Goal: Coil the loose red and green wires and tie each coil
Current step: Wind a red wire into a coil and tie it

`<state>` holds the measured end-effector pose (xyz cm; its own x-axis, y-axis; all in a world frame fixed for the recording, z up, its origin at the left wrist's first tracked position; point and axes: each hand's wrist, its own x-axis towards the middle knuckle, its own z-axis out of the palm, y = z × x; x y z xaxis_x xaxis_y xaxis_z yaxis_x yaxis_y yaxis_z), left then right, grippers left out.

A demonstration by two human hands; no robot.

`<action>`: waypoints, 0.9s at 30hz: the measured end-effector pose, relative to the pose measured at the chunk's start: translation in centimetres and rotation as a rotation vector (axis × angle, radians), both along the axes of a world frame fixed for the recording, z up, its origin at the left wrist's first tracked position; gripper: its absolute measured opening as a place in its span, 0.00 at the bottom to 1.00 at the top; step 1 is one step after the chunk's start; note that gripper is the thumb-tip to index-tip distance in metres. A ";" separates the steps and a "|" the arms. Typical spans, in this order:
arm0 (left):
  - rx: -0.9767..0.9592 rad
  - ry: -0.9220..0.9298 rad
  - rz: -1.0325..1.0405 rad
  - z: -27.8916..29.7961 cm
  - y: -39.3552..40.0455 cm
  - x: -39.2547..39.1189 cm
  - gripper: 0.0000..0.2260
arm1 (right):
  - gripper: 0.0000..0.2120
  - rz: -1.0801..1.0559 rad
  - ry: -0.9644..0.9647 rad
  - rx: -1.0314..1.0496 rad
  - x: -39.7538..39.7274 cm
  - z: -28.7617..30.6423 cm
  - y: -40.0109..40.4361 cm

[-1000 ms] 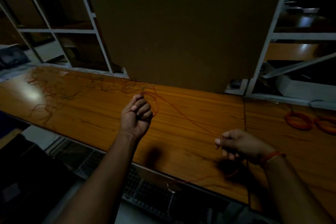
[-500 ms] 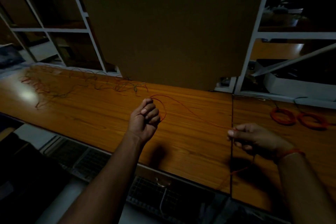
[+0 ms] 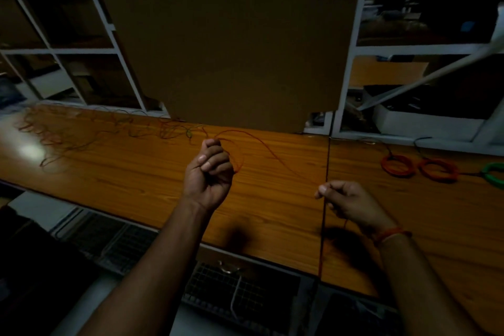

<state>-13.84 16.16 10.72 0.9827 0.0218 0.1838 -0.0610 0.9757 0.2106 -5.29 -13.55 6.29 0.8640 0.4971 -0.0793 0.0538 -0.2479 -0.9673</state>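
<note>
Item: red wire (image 3: pixel 275 157). My left hand (image 3: pixel 208 176) grips small loops, fingers curled. My right hand (image 3: pixel 345 203) pinches the strand near the desk (image 3: pixel 136 180) front. Wire runs left-far to right-near between them; loose tangle (image 3: pixel 95 131) lies far left.

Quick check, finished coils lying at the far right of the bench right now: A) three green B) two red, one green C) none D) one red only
B: two red coils lie side by side on the bench, with a green coil partly cut off at the frame edge just right of them.
</note>
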 end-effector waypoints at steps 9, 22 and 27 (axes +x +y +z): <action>0.057 -0.050 -0.088 5.1 -1.2 -0.6 0.16 | 0.07 0.066 0.000 -0.583 -2.6 -1.1 -3.5; 0.168 0.061 -0.162 2.7 -1.9 -5.4 0.12 | 0.09 0.167 0.065 -0.581 -10.3 6.2 -2.1; 0.101 0.036 -0.240 1.7 -2.9 -7.1 0.09 | 0.01 -0.016 -0.066 -0.643 -11.6 5.5 -2.4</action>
<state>-20.98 13.23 12.40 0.9634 -0.2298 0.1378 0.1794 0.9352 0.3053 -16.88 -15.99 11.84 0.8841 0.3552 -0.3038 0.0995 -0.7782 -0.6201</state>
